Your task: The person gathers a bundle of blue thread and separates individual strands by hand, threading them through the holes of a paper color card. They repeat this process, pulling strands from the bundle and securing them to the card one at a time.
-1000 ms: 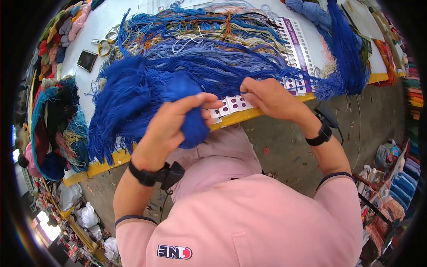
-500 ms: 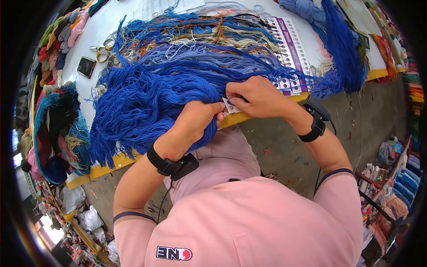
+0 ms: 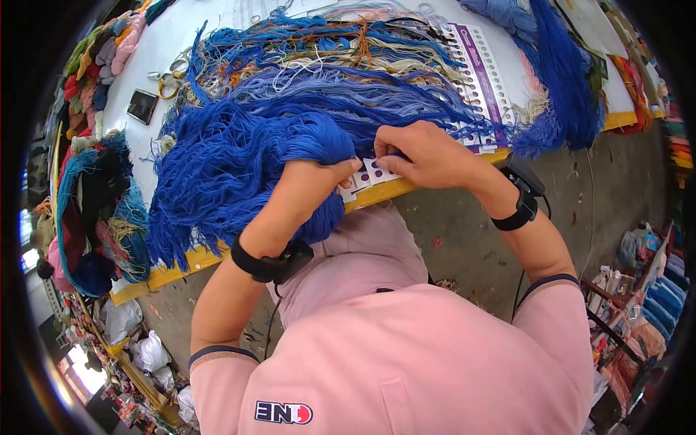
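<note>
My left hand (image 3: 315, 183) is closed around the near right end of a thick bundle of bright blue thread (image 3: 232, 152), which spreads left across the table. Just right of it, my right hand (image 3: 426, 154) is in a pinch, with thumb and fingertips over the end of a white card with punched holes (image 3: 368, 174) at the table edge. What sits between those fingertips is too small to make out. Beyond both hands, lighter blue strands (image 3: 362, 98) run sideways toward a purple-and-white hole-punched card (image 3: 478, 72).
Scissors (image 3: 171, 83) and a phone (image 3: 142, 106) lie left on the white table. More blue hanks (image 3: 569, 80) drape over its right side. Dark and teal skeins (image 3: 109, 210) hang at the left corner. The table's yellow edge (image 3: 391, 192) runs before my body.
My left hand has shifted slightly left, away from the punched card, and more of the card's holes show between my hands. My right hand has moved slightly right.
</note>
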The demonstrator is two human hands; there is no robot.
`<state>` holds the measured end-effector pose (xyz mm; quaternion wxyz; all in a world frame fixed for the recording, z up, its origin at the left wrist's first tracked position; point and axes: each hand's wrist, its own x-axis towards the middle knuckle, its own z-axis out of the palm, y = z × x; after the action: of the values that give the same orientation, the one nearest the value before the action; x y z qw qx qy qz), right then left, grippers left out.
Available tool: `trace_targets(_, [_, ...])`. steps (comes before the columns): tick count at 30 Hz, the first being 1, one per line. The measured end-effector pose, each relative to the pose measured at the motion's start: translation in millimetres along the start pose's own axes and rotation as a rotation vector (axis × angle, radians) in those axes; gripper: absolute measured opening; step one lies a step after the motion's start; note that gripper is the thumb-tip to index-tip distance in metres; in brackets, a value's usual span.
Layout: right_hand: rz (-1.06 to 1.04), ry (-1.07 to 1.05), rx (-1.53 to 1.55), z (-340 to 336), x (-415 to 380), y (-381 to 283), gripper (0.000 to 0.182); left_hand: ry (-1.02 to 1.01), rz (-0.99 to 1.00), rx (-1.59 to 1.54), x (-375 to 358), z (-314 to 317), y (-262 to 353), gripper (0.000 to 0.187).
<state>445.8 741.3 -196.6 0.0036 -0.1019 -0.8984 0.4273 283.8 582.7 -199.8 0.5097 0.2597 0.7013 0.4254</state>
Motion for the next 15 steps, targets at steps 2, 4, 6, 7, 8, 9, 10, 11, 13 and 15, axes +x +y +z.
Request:
trace_targets(2, [-0.048,-0.012,-0.077,0.0,-0.3,1.6,0.015,-0.023,-0.124,-0.289,-5.4,-7.6,14.9,0.012])
trace_targets(4, [-0.071,-0.046,-0.119,0.5,-1.1,1.4,0.015,-0.192,-0.264,-0.671,-7.1,-15.2,17.5,0.018])
trace_targets(6, [-0.071,-0.100,-0.132,-4.1,-0.8,-1.6,0.015,-0.294,-0.381,-0.989,-9.5,-15.0,14.2,0.020])
trace_targets(7, [-0.018,-0.113,0.021,-7.3,-0.3,-2.2,0.015,-0.276,-0.297,-0.853,-13.3,-9.9,16.9,0.021])
trace_targets(8, [0.037,-0.127,0.175,-10.8,0.5,-1.7,0.014,-0.243,-0.207,-0.688,-15.6,-1.0,14.9,0.019])
trace_targets(9, [0.093,-0.141,0.329,-12.3,0.8,-0.7,0.014,-0.210,-0.119,-0.523,-17.3,9.1,11.4,0.017])
trace_targets(10, [0.075,-0.120,0.273,-10.6,0.8,1.6,0.014,-0.178,-0.032,-0.359,-18.2,14.6,9.1,0.015])
trace_targets(11, [0.055,-0.098,0.217,-7.2,1.4,4.8,0.015,-0.237,-0.017,-0.245,-16.3,14.1,10.6,0.016])
trace_targets(13, [-0.008,-0.073,0.042,-6.1,2.1,2.8,0.013,-0.074,0.074,-0.215,-17.1,1.9,17.3,0.014])
trace_targets(15, [-0.030,-0.068,-0.029,-5.7,0.3,4.9,0.012,0.032,0.021,-0.297,-23.3,-39.6,28.0,0.012])
